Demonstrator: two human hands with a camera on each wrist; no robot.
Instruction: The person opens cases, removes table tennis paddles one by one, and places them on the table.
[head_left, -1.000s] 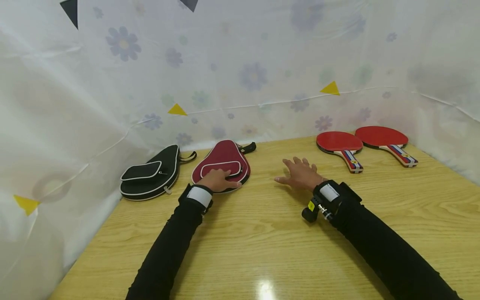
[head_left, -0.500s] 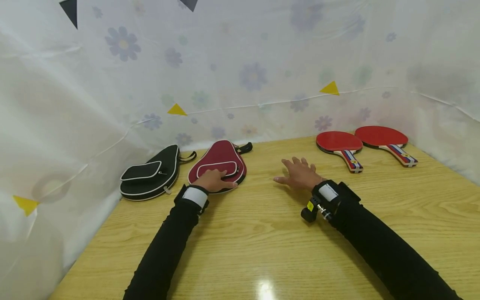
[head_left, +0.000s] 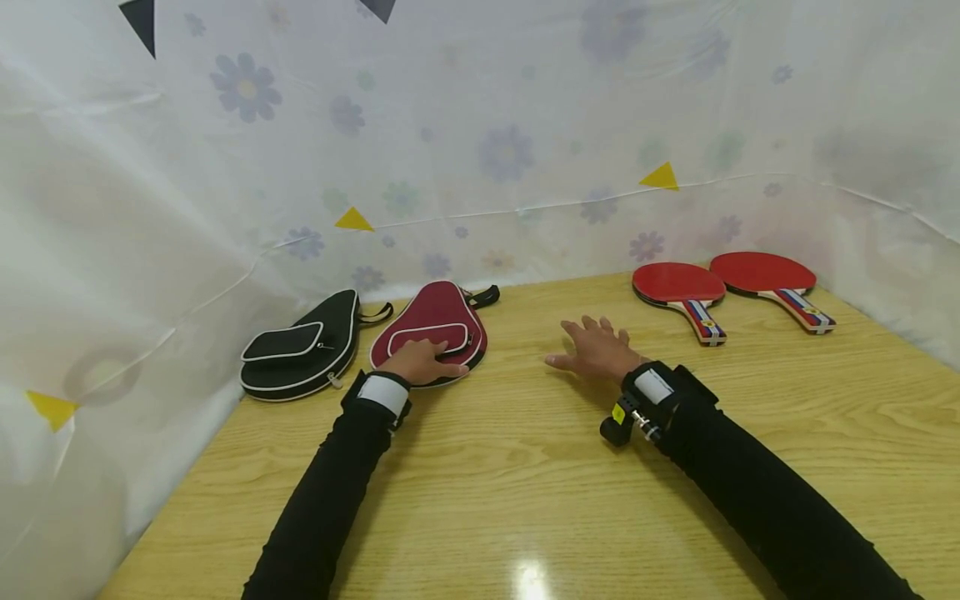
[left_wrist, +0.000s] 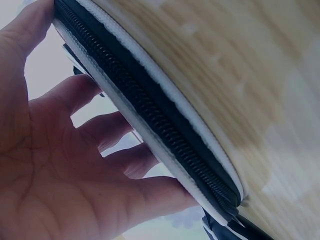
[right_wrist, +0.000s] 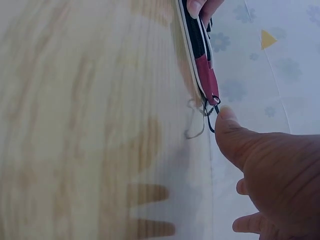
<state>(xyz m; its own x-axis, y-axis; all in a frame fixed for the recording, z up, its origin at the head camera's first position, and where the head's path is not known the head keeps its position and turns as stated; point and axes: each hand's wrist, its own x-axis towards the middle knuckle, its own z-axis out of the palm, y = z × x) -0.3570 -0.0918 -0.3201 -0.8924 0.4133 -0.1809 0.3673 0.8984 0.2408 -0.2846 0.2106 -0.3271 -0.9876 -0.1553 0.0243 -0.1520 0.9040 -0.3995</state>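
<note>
My left hand (head_left: 415,362) lies over the near edge of a dark red table tennis paddle case (head_left: 437,308). Its spread fingers (left_wrist: 112,131) rest on the upper side, while the thumb lies along the zipped edge (left_wrist: 150,112). The fingertips are hidden behind the case in the left wrist view. My right hand (head_left: 597,348) hovers over the table with fingers spread, holding nothing. A black paddle case (head_left: 306,346) with white piping lies left of the red one. Two red-faced table tennis paddles (head_left: 678,285) (head_left: 763,273) lie at the back right, handles toward me.
The wooden table (head_left: 480,483) runs back to a white flowered curtain (head_left: 480,142) behind and at both sides. Yellow pennants (head_left: 354,219) hang on a string across it. The red case's wrist strap (head_left: 483,296) sticks out to the right at the back.
My left hand and the red case under it have slid a little to the left, closer to the black case. My right hand has barely shifted; the paddles and black case stay put.
</note>
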